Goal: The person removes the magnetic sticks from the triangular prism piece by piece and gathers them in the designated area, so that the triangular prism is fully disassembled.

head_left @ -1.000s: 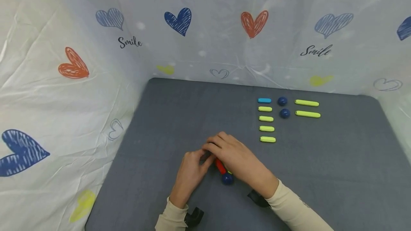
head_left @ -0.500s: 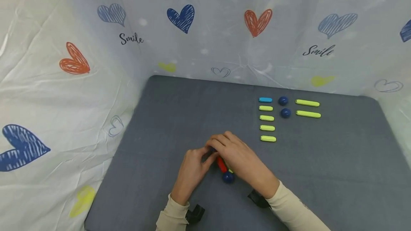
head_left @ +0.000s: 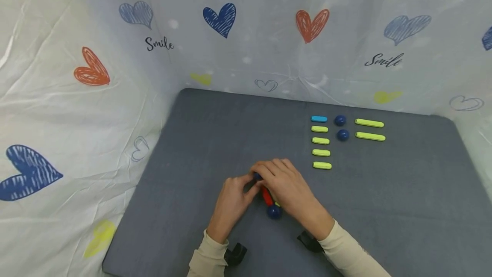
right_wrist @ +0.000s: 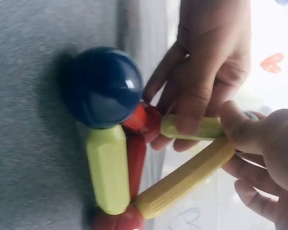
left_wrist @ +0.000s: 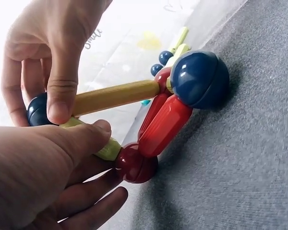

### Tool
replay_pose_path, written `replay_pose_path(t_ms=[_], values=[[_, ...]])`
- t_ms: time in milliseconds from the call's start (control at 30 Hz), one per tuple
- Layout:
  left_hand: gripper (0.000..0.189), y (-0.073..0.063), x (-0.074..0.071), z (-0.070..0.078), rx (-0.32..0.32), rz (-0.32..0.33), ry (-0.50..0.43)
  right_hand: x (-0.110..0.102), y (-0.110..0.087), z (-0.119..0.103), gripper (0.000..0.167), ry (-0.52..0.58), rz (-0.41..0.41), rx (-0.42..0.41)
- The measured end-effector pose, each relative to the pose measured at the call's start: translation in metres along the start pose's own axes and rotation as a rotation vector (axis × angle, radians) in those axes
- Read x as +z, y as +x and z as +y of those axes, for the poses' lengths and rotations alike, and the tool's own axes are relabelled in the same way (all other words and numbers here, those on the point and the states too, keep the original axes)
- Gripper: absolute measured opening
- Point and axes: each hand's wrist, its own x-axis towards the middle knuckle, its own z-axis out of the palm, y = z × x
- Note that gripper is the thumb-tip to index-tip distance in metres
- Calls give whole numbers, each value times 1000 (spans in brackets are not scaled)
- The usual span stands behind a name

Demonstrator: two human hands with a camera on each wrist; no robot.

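On the grey table my two hands meet over a small frame of toy sticks and balls. My left hand (head_left: pixel 230 202) pinches a lime stick (right_wrist: pixel 211 127), which rises from a red ball (left_wrist: pixel 137 165). My right hand (head_left: pixel 297 193) holds a dark blue ball (left_wrist: pixel 37 112) at the top, where the lime stick and a yellow stick (left_wrist: pixel 117 97) meet. Below, a red stick (left_wrist: pixel 165 125) joins the red ball to a larger-looking blue ball (left_wrist: pixel 200 79) on the table. Another lime stick (right_wrist: pixel 108 170) runs from that blue ball to a second red ball (right_wrist: pixel 120 221).
Beyond the hands, to the right, lie a short blue stick (head_left: pixel 319 119) and a column of short lime sticks (head_left: pixel 320 141). Beside them are two blue balls (head_left: pixel 343 135) and two longer lime sticks (head_left: pixel 370 136). A printed white cloth (head_left: pixel 246 33) stands behind the table.
The right hand's fingers have shifted slightly, and the blue ball at the top now shows between the hands in the head view. The frame stays in nearly the same place.
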Motion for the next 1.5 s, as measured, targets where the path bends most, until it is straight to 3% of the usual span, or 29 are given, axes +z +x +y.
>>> replay_pose_path(t_ms=[133,300,667,900,1033,1233,1500], values=[[17,2,0,1,9,-15,-9,1,-4,4,46,28,57,39],[34,3,-3,2,-26,-24,-23,-1,-6,11,49,69,115,61],[31,3,-1,3,-29,-24,-2,-3,-10,13,45,154,75,109],[33,4,1,4,-23,-19,2,-3,-10,17,48,155,175,76],[35,6,2,5,-21,-15,13,-7,-9,21,51,148,212,76],[36,5,3,5,-27,-14,22,-24,-13,34,51,114,187,116],[37,3,4,8,-61,-8,28,-45,-36,72,56,-21,213,249]])
